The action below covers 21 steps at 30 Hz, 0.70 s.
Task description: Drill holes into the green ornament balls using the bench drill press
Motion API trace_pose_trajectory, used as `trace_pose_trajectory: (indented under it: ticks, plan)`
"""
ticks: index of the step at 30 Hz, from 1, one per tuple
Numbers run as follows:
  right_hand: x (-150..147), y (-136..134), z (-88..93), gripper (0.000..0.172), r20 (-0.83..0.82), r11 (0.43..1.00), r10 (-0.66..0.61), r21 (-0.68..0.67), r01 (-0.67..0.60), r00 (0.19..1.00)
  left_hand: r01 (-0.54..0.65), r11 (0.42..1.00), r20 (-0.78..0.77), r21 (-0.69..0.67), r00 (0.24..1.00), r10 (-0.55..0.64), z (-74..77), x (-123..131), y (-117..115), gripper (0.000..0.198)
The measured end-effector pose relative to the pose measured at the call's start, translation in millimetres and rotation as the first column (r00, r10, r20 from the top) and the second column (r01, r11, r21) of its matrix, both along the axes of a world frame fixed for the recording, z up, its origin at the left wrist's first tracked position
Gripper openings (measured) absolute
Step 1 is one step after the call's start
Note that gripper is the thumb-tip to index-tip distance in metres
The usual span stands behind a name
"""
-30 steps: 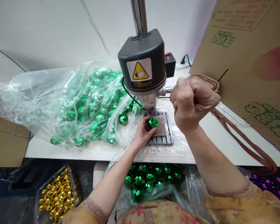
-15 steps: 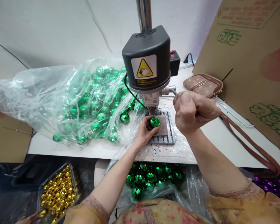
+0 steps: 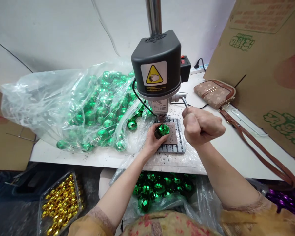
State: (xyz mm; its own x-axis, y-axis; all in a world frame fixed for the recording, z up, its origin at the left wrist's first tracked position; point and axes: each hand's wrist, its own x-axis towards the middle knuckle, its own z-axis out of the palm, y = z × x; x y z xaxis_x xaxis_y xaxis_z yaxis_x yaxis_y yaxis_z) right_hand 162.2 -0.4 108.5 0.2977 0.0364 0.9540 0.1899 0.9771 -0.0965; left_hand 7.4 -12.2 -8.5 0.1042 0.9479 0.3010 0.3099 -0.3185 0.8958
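Head view: by the curled fingers of the left hand (image 3: pixel 151 140), a shiny, faceted green ball (image 3: pixel 164 129) is gripped below the black drill press (image 3: pixel 159 49). Right of the press, its metal lever (image 3: pixel 185 101) is held in the closed right hand (image 3: pixel 203 126). Left of the press, similar balls (image 3: pixel 108 116) are covered by wrinkled clear plastic (image 3: pixel 39 95). On the press's label (image 3: pixel 153 76), "Attention" is printed.

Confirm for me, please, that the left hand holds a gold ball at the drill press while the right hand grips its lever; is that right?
Not quite: the head view shows the left hand holding a green ball, not gold.
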Motion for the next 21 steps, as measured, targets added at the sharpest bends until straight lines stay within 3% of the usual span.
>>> trace_pose_trajectory:
  ticks: [3, 8, 11, 13, 15, 17, 19, 21]
  plan:
    - [-1.6, -4.1, 9.3, 0.047, -0.031, 0.998, -0.008, -0.069, 0.006, 0.999, -0.007, 1.0, -0.003, 0.001, 1.0, 0.007, -4.4, 0.4, 1.4, 0.051]
    - [-4.1, -5.5, 57.4, 0.048, -0.131, 0.939, 0.025, -0.338, -0.069, 0.991, -0.072, 0.997, -0.017, 0.014, 0.997, 0.072, -1.3, 4.0, 0.8, 0.051]
    - [-3.5, -0.6, 77.4, 0.048, -0.136, 0.907, 0.045, -0.411, -0.097, 0.99, -0.177, 0.973, -0.077, 0.147, 0.979, 0.19, 6.2, 4.3, -18.2, 0.046]
    - [-3.1, 1.1, 82.2, 0.048, -0.136, 0.9, 0.029, -0.427, -0.085, 0.99, -0.177, 0.938, -0.12, 0.299, 0.968, 0.221, 6.1, 1.4, -42.7, 0.047]
    - [-3.3, 0.3, 83.5, 0.048, -0.138, 0.895, 0.024, -0.438, -0.082, 0.99, -0.021, 0.903, -0.191, 0.43, 0.975, 0.114, -1.9, -3.9, -73.4, 0.052]
    - [-3.8, -1.7, 83.8, 0.047, -0.148, 0.894, 0.04, -0.436, -0.102, 0.988, 0.239, 0.845, -0.339, 0.479, 0.938, -0.073, -17.6, -9.4, -104.8, 0.052]
    - [-4.5, -3.4, 84.0, 0.046, -0.166, 0.899, 0.053, -0.421, -0.119, 0.985, 0.489, 0.778, -0.549, 0.395, 0.804, -0.227, -37.4, -12.9, -131.7, 0.045]
    - [-4.7, -3.9, 84.2, 0.048, -0.173, 0.9, 0.043, -0.421, -0.114, 0.984, 0.636, 0.754, -0.727, 0.165, 0.595, -0.343, -56.3, -13.0, -151.3, 0.04]
